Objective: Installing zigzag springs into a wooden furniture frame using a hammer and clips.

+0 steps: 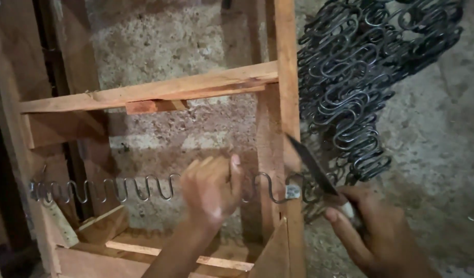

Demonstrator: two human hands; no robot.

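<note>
A wooden frame [286,62] stands over a rough concrete floor. A zigzag metal spring [118,189] stretches across it from the left rail to a small metal clip [292,191] on the right upright. My left hand [212,189] is closed around the spring near its middle. My right hand [368,226] holds a dark flat-bladed tool [311,166] whose tip points up toward the right upright, just above the clip.
A heap of dark zigzag springs [360,67] lies on the concrete floor [437,144] to the right of the frame. A wooden crossbar [149,91] runs across the frame above the spring. Lower rails and corner blocks [100,224] sit below.
</note>
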